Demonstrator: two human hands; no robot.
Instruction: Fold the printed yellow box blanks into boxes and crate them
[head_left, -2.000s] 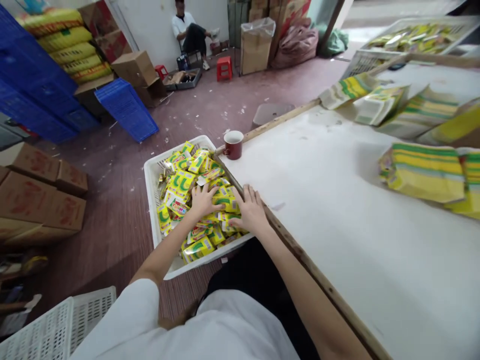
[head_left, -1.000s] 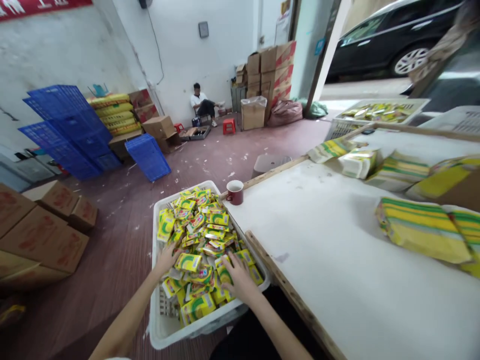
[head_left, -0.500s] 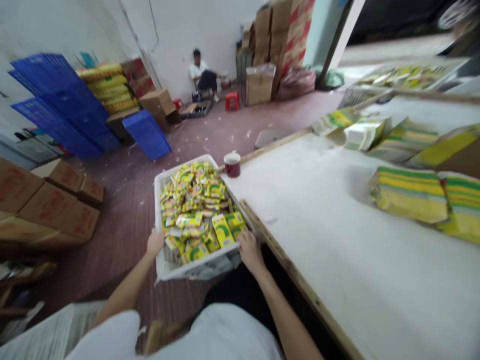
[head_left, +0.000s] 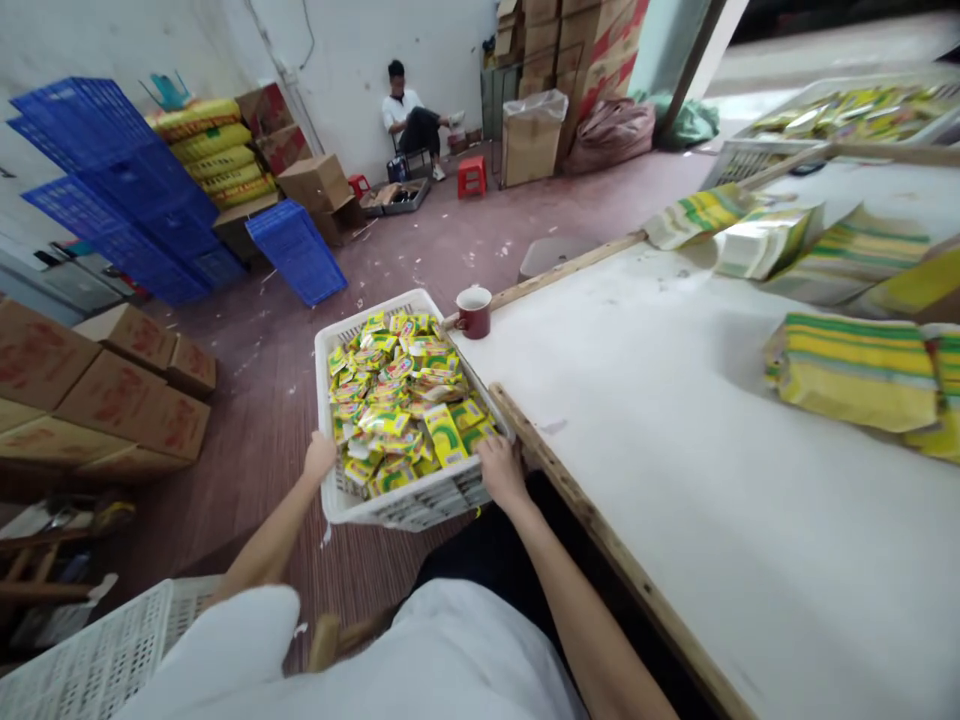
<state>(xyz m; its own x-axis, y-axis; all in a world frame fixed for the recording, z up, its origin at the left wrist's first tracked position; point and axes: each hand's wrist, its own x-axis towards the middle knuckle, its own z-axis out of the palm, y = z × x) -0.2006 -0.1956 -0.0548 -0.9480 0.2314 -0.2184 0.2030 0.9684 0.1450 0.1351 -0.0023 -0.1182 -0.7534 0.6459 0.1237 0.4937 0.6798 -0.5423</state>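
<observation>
A white plastic basket point(head_left: 420, 512), heaped with small yellow-and-green packets point(head_left: 397, 400), is in front of my body against the table's left edge. My left hand point(head_left: 320, 457) is closed on its left rim, close to the near corner. On the near right corner, my right hand point(head_left: 500, 470) grips the rim, with its fingertips over the inside beside the packets. The undersides of both grips are hidden. Just past the basket's far right side, a dark red mug point(head_left: 474, 318) with a white inside stands on the table corner.
The white table point(head_left: 637, 450) has a raised wooden edge strip point(head_left: 585, 510) and stacks of yellow-green packaging point(head_left: 855, 370). Cartons point(head_left: 120, 390), blue crates point(head_left: 135, 200) and another white basket point(head_left: 97, 650) are on the left. A person point(head_left: 409, 115) sits by the far wall near a red stool point(head_left: 472, 177).
The whole view has tilted and sharpened, so most things appear slightly higher and farther right. Both hands keep their hold on the basket, which stays beside the mug and table edge.
</observation>
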